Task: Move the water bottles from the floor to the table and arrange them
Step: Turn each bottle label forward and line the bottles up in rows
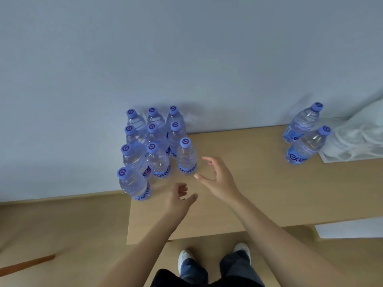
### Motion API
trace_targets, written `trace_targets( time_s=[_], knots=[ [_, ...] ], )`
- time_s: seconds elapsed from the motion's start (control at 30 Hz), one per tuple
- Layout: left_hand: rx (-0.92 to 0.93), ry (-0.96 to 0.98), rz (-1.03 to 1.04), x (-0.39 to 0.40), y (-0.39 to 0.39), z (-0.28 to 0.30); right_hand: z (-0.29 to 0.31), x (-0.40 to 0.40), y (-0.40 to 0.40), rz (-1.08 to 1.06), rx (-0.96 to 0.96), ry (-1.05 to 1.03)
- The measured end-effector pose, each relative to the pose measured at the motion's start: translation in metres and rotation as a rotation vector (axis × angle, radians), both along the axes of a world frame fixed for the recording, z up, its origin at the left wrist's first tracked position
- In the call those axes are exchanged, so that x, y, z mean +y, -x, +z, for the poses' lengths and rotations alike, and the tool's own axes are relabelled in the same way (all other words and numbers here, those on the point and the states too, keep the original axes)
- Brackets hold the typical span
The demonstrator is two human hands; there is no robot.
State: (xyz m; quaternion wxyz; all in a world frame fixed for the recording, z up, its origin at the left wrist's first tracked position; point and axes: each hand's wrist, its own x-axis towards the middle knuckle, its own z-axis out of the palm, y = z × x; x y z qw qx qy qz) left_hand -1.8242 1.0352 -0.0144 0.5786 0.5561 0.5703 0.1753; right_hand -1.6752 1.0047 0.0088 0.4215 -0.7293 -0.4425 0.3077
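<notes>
The back rows of the bottle cluster (pixel 153 137) hide behind the front ones, only caps and shoulders showing. Labels are half covered, their lettering cut short. On the right, the white plastic wrap (pixel 356 139) runs off the frame edge, and so does the desk (pixel 259 193). The far right-hand bottle (pixel 301 123) is partly masked by its neighbour (pixel 306 147). Both forearms leave the bottom edge; the shoes (pixel 186 259) sit half under trouser legs.

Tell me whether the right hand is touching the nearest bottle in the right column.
Apart. The head view shows bare table between the right hand and the bottle; its fingers are spread, holding nothing.
</notes>
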Motion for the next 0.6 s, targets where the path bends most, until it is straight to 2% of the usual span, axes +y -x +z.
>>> trace_targets(
  time_s=[0.33, 0.6],
  knots=[
    [0.004, -0.064, -0.216, -0.038, -0.148, 0.017, 0.019, -0.076, -0.146, -0.315, -0.036, -0.046],
    [-0.001, -0.114, -0.293, -0.062, -0.242, 0.026, 0.017, -0.118, -0.227, -0.446, -0.028, -0.038]
  ],
)
